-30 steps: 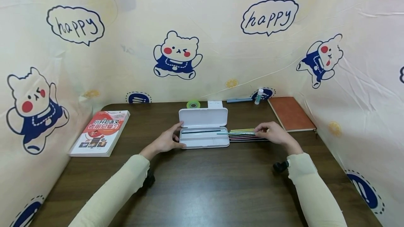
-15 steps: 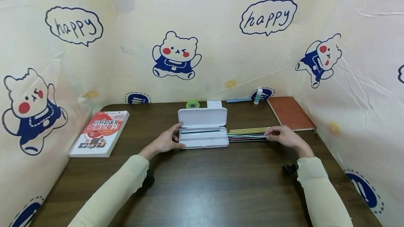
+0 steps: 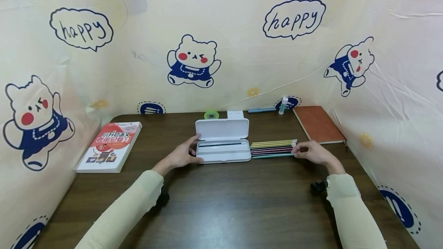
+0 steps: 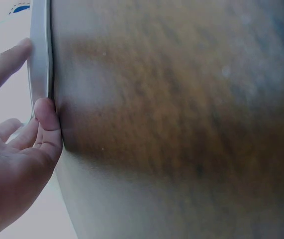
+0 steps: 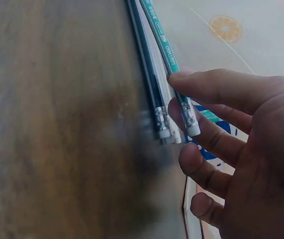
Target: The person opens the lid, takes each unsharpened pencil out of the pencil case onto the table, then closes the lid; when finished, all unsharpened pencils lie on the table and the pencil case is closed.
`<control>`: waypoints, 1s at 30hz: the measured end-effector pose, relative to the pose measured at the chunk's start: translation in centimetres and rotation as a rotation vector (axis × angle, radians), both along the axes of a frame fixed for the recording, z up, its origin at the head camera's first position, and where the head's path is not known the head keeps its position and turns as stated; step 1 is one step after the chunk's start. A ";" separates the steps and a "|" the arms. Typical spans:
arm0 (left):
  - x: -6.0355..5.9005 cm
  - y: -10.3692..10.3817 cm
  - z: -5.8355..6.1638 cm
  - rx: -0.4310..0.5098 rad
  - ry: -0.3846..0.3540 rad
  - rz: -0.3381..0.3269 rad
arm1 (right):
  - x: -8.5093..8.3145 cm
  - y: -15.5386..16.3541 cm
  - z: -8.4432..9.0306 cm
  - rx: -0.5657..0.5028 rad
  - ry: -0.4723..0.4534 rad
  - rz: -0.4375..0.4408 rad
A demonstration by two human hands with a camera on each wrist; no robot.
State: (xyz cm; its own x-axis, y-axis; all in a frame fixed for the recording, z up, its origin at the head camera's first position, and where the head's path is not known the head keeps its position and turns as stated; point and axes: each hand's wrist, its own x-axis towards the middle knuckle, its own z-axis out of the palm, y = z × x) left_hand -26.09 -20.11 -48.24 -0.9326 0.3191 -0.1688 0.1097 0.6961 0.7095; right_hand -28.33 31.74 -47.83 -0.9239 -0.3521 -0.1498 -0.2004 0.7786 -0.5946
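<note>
A white pencil case (image 3: 222,130) lies unfolded mid-table, with one dark pencil (image 3: 221,144) in its far compartment. My left hand (image 3: 180,155) holds the case by its left end; in the left wrist view the fingers and thumb (image 4: 46,114) span its edge. To the right of the case, several pencils (image 3: 273,145) lie side by side, yellow ones farthest away. Thumb and index finger of my right hand (image 3: 316,153) pinch a teal pencil (image 5: 169,55) near its white eraser, along the near side of this row. A dark pencil (image 5: 149,64) lies close beside it.
At the back stand green tape (image 3: 211,115), a white block (image 3: 235,114), a blue stick-like item (image 3: 262,110) and a glue stick (image 3: 283,105). A brown notebook (image 3: 320,124) lies back right, a red-and-white book (image 3: 109,145) at left.
My right hand has moved right with the teal pencil, from over the case's right end, then nearer to the row's near side. The left hand has stayed on the case.
</note>
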 end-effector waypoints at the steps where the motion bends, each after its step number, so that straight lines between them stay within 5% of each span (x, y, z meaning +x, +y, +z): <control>1: 0.0 0.0 0.0 0.002 -0.003 0.002 | 0.0 0.0 -0.1 0.002 0.004 0.001; 20: -0.1 0.0 0.0 0.002 -0.009 0.002 | -0.2 -0.3 -0.5 0.027 0.046 -0.019; 30: -0.1 0.0 0.0 -0.002 -0.007 -0.003 | -0.6 -2.0 0.6 -0.064 0.078 -0.019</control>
State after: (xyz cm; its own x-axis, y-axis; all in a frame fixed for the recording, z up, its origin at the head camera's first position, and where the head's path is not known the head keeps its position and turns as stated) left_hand -26.17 -20.09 -48.21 -0.9306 0.3211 -0.1758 0.1067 0.6973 0.7087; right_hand -28.91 29.77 -47.25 -0.9386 -0.3407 -0.0545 -0.2335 0.7436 -0.6265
